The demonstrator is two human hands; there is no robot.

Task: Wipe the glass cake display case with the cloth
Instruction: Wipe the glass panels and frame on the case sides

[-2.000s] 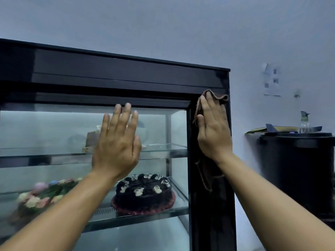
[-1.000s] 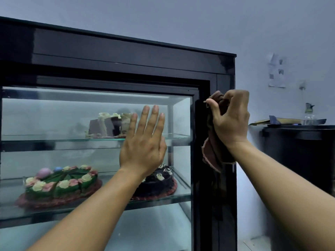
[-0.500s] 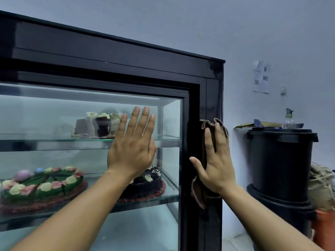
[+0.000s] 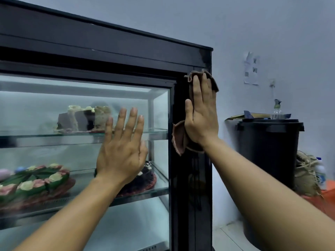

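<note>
Right hand [image 4: 202, 122], fingers flat, presses brown cloth [image 4: 178, 140] higher up black-framed glass display case [image 4: 188, 178] than before; left hand [image 4: 121, 153] stays spread on glass.

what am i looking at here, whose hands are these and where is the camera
The camera sits on a person's head, looking forward and down at their own bare arms. They face a black-framed glass cake display case. The right hand presses a brown cloth flat against the case's black right post. The left hand rests open on the glass front, holding nothing. Inside, a green cake with pastel flowers and a dark chocolate cake share the lower glass shelf; a partly cut cake sits above.
</note>
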